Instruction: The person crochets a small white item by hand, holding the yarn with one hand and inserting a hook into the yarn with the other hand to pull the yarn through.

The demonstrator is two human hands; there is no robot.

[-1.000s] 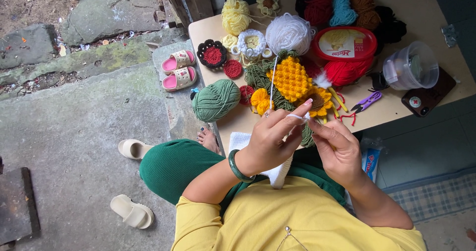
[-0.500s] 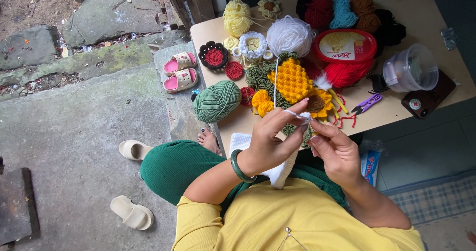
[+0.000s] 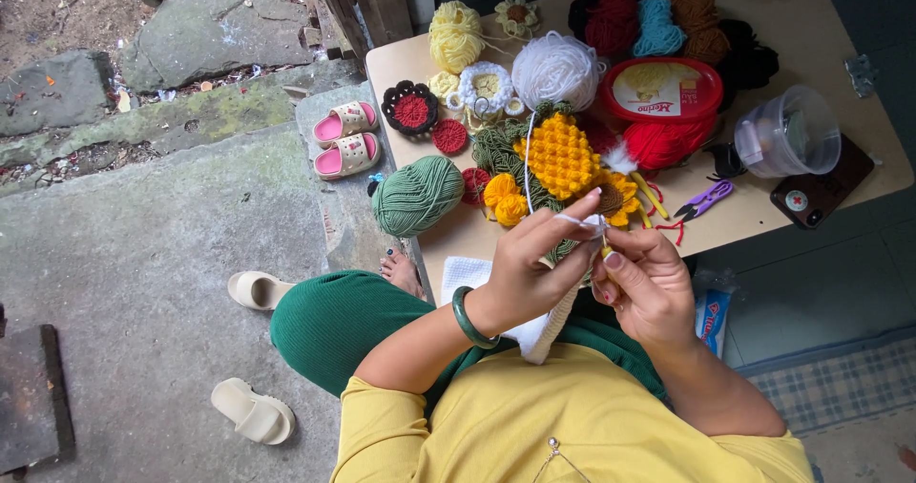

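My left hand [image 3: 534, 259] pinches a strand of white yarn and a small white crochet piece [image 3: 593, 223] at its fingertips. My right hand [image 3: 644, 278] is closed on a crochet hook, of which only a yellow bit shows, right beside that piece. The strand runs up to a white yarn ball [image 3: 555, 69] on the low table [image 3: 763, 218]. A white knitted cloth [image 3: 465, 275] lies on my lap under the hands. A green bangle sits on my left wrist.
On the table lie a green yarn ball [image 3: 417, 195], a yellow crochet pineapple [image 3: 561, 155], crochet flowers, several coloured yarn balls, a red tub [image 3: 661, 90], a clear plastic cup [image 3: 788, 132], purple snips [image 3: 704, 199] and a phone [image 3: 822, 189]. Sandals lie on the stone floor.
Both hands have stayed together over my lap; the left fingers have shifted slightly along the white strand, and the small white piece now shows between the fingertips.
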